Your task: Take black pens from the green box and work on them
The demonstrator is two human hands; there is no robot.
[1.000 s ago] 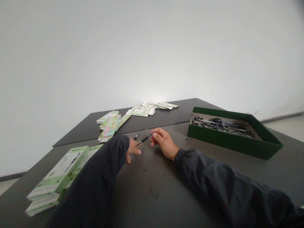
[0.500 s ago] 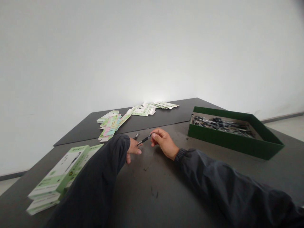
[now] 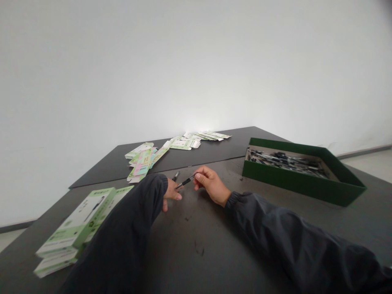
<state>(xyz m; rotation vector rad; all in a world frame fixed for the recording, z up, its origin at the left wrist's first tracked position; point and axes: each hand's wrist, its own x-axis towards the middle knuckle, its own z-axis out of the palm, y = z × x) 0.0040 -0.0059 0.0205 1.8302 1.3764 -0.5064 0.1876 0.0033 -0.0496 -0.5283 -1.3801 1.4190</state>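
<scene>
A black-and-clear pen [image 3: 185,181] slants between my two hands above the dark table. My right hand [image 3: 211,183] pinches its upper right end between thumb and bent fingers. The lower left end of this pen meets my left hand [image 3: 172,190], which is partly closed around it with the thumb towards me. Some of the left fingers are hidden behind the hand and sleeve. Just beyond the left hand, the end of a second pen [image 3: 176,175] sticks out; I cannot tell whether that hand holds it or it rests on the table.
On the right stands an open green box [image 3: 300,183] with many loose pens [image 3: 284,160]. Green-and-white pen boxes [image 3: 76,220] are stacked at the left front. Flattened cartons [image 3: 183,142] and colourful printed cards [image 3: 143,163] lie farther back, near the white wall [image 3: 196,73].
Both hands stay nearly in place. The right hand and the pen have shifted very slightly to the left and down.
</scene>
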